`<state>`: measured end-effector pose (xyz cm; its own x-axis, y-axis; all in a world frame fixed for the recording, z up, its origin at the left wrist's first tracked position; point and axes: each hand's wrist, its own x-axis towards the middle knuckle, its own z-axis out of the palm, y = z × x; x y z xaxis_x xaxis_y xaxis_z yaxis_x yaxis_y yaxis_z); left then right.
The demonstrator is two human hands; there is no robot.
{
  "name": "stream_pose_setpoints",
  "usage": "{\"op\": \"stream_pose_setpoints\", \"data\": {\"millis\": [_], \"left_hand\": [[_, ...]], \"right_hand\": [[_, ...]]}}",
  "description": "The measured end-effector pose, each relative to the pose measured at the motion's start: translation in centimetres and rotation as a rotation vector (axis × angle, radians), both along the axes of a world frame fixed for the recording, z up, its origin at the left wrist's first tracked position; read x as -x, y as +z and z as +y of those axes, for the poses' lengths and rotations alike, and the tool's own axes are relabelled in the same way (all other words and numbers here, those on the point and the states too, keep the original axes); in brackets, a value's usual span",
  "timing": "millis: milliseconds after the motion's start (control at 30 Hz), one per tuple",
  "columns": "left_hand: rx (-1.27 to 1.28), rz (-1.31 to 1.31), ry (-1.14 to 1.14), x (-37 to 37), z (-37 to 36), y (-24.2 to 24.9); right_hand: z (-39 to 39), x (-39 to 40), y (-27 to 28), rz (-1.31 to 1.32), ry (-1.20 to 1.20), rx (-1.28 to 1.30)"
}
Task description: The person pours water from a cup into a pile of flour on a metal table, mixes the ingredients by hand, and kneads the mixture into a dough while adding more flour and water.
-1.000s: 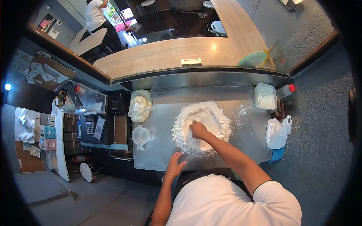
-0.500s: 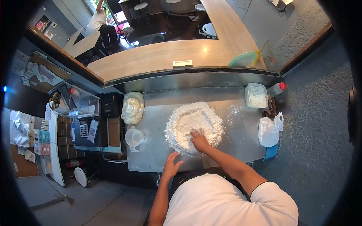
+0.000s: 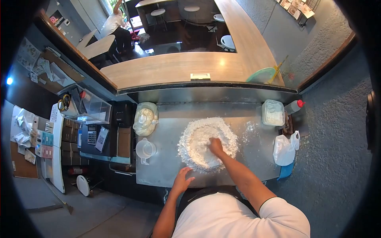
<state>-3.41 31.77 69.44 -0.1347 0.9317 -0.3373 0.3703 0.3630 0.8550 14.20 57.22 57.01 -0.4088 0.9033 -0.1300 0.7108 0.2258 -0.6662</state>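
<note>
A round mound of white flour (image 3: pixel 186 148) lies on the metal worktop (image 3: pixel 166 168), with a hollow in its middle that holds a wet-looking white mixture (image 3: pixel 202 142). My right hand (image 3: pixel 215 146) dips into the right part of this hollow; its fingertips are hidden and blurred there. Held open at the worktop's front edge is my left hand (image 3: pixel 182 180), thumb apart from the fingers, just beside the mound's lower left rim and holding nothing.
At the left stand a clear measuring jug (image 3: pixel 146 148) and a plastic bag of pale dough-like stuff (image 3: pixel 145 119). To the right are a white tub (image 3: pixel 273 112), a red-capped bottle (image 3: pixel 294 106) and a white plastic bag (image 3: pixel 284 150). Beyond the counter, a person (image 3: pixel 114 25) bends near a mop (image 3: pixel 141 37).
My right hand has moved within the hollow, and its spread fingers now point down into the mixture. The left hand stays near the edge. The whole view has shifted slightly.
</note>
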Motion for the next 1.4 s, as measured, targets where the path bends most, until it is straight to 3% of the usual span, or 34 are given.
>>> {"op": "stream_pose_setpoints", "data": {"millis": [67,100,167,200,300,367,433,533,567,633,667,700,767,867,900,1000,1100,1133,1200,1300,1367,1400], "left_hand": [[-0.007,0.050,0.028,0.6,0.0,0.3],[-0.010,0.047,0.031,1.0,-0.3,0.5],[0.069,-0.147,0.149,1.7,-0.3,1.3],[0.079,-0.151,0.155,1.9,-0.6,1.5],[0.075,-0.172,0.212,2.5,-0.8,2.3],[0.144,-0.157,0.219,2.7,-0.6,2.9],[0.164,-0.217,0.242,3.0,-0.8,3.5],[0.160,-0.311,0.301,3.4,-1.5,2.9],[0.142,-0.346,0.339,3.3,-1.8,2.5],[0.180,-0.327,0.327,2.9,-1.4,2.9],[0.212,-0.305,0.315,2.8,-1.0,3.1],[0.209,-0.303,0.306,2.7,-0.6,3.2],[0.235,-0.268,0.242,2.2,-0.4,3.0],[0.221,-0.297,0.240,1.5,-0.2,1.7],[0.226,-0.298,0.232,1.2,-0.2,1.3],[0.278,-0.211,0.165,0.6,0.1,1.0],[0.232,-0.215,0.147,0.2,1.8,1.9],[0.197,-0.212,0.150,0.2,1.9,2.1],[0.164,-0.207,0.160,0.6,2.3,2.9],[-0.044,-0.203,0.308,3.6,4.3,8.3],[-0.260,-0.041,0.462,5.5,6.9,20.5],[-0.559,0.029,0.462,8.2,6.8,25.8]], "right_hand": [[-1.6,0.1,2.5,-0.277,0.085,0.130],[-1.6,0.1,2.5,-0.280,0.087,0.127],[-0.2,-0.2,0.8,-0.063,-0.127,-0.126],[1.4,0.1,1.4,-0.200,-0.127,0.137],[0.8,3.7,0.7,-0.184,-0.065,0.098],[-0.6,3.3,-0.2,-0.217,0.067,0.179],[-1.7,0.7,-0.5,-0.275,0.443,0.179],[3.7,-0.8,1.0,-0.508,0.675,0.323],[3.4,0.1,1.9,-0.508,0.671,0.327],[1.8,3.4,4.7,-0.439,0.080,0.242],[0.7,3.9,-0.1,-0.279,0.043,0.144],[-1.9,4.1,-1.8,-0.280,0.131,-0.144],[-3.8,3.2,3.1,-0.320,0.391,0.033],[-1.8,1.2,6.0,-0.314,0.424,0.252],[-1.4,0.3,7.0,-0.315,0.416,0.258],[-1.3,-1.3,7.5,-0.380,-0.083,0.148],[-3.2,-0.4,1.7,-0.418,0.011,0.100],[-2.4,-0.1,3.6,-0.316,0.096,0.260],[-1.7,-0.1,5.3,-0.313,0.087,0.189],[-0.9,-0.7,6.4,-0.372,0.106,0.129],[-1.0,-1.3,4.9,-0.374,0.163,0.103],[-1.1,-1.3,4.7,-0.356,0.161,0.092]]}}
